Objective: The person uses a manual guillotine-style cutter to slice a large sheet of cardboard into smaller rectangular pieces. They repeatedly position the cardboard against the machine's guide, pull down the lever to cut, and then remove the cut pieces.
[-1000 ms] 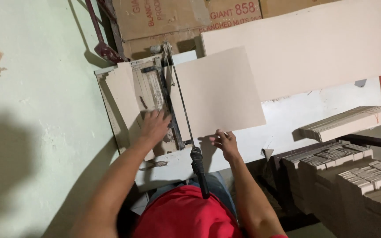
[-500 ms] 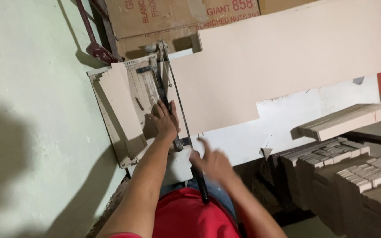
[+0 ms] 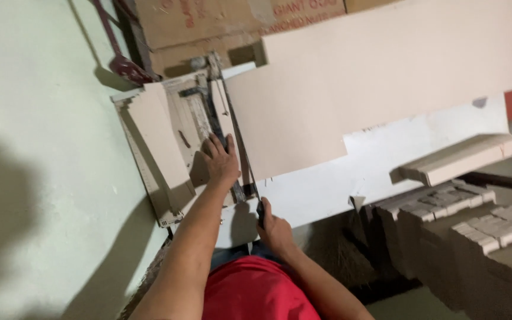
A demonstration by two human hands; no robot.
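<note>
Pale green wall (image 3: 37, 148) fills the space to the left of the person's arms, and a white worktable (image 3: 339, 184) stretches away to the right of them.

The left hand (image 3: 221, 161) lies palm down, fingers spread, pressing on the bed of a paper cutter (image 3: 197, 127) right at the inner edge of a large beige sheet of board (image 3: 285, 127). The right hand (image 3: 275, 228), nearer the body, is closed in a fist around the black handle (image 3: 260, 212) of the cutter's blade arm (image 3: 232, 118), which runs from that hand past the left hand's fingertips to the far end of the cutter. The handle sits low, close to the table's near edge.

The beige sheet lies just right of the left hand, its left edge along the blade arm, the rest spread over the table. Left of the left hand, a stack of narrower beige strips (image 3: 158, 142) rests tilted on the cutter's base.

Beyond the sheet, farther from both hands, a much longer beige board (image 3: 398, 59) lies across the table, and cardboard boxes (image 3: 208, 24) stand behind the cutter. Well to the right of the right hand, a bundle of cut beige pieces (image 3: 457, 160) juts out over the table's edge above more stacked bundles (image 3: 475, 231). The person's red shirt (image 3: 256, 296) shows below the hands.
</note>
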